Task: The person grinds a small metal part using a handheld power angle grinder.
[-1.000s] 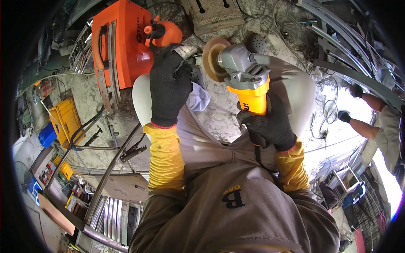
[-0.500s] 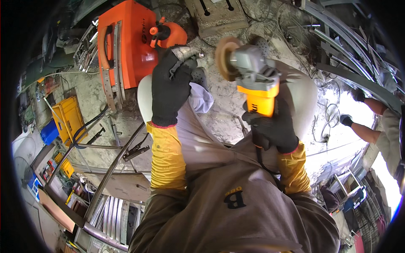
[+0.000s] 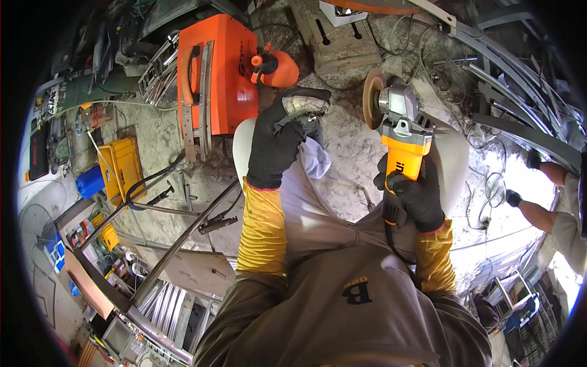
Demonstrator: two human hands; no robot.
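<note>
My right hand [image 3: 416,192], in a black glove, is closed round the yellow body of an angle grinder [image 3: 406,125]. The grinder points away from me, its brown disc [image 3: 372,99] turned nearly edge-on at the far left of its grey head. My left hand [image 3: 276,142], gloved too, is raised above my left knee with the fingers curled in. A small metal piece [image 3: 313,116] shows at its fingertips, mostly hidden by the glove. A gap separates the disc from my left hand.
Beyond my left hand stand an orange metal box [image 3: 235,73] and an orange spray bottle [image 3: 280,67]. Metal strips [image 3: 520,92] lie at the far right. A metal-tube frame [image 3: 183,244] is at my left. Another person's gloved hand [image 3: 513,198] appears at the right.
The view has swung, shifting most of the scene rightward in the picture. The grinder stays in my right hand and now looks sharper. My left hand's fingers are curled in more.
</note>
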